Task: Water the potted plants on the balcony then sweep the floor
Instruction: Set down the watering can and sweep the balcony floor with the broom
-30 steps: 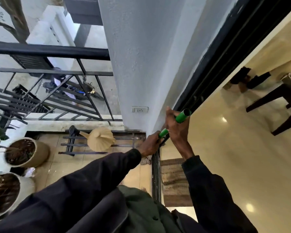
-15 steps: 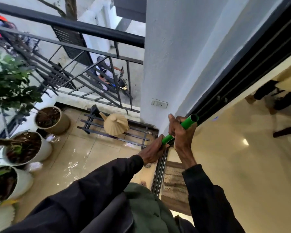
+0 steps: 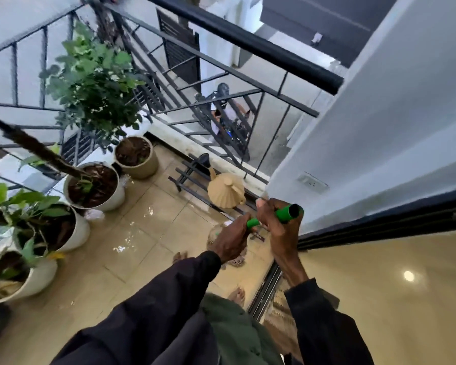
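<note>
green handle [image 3: 287, 214] was gripped by the doorway | right hand [image 3: 278, 229] with fingers curled round its top, left hand [image 3: 229, 239] wrapped lower, for sweeping leverage | head hidden, probably a broom | watering can [image 3: 227, 192] set aside

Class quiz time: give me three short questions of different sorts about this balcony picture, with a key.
1. True or false: the left hand and right hand both hold the green handle.
2. The beige watering can stands on: A) black floor rack; B) a stool; C) a table.
3. Fill in: the floor tiles by the pots look ___.
Key: 1 true; 2 A; 3 wet.
</note>
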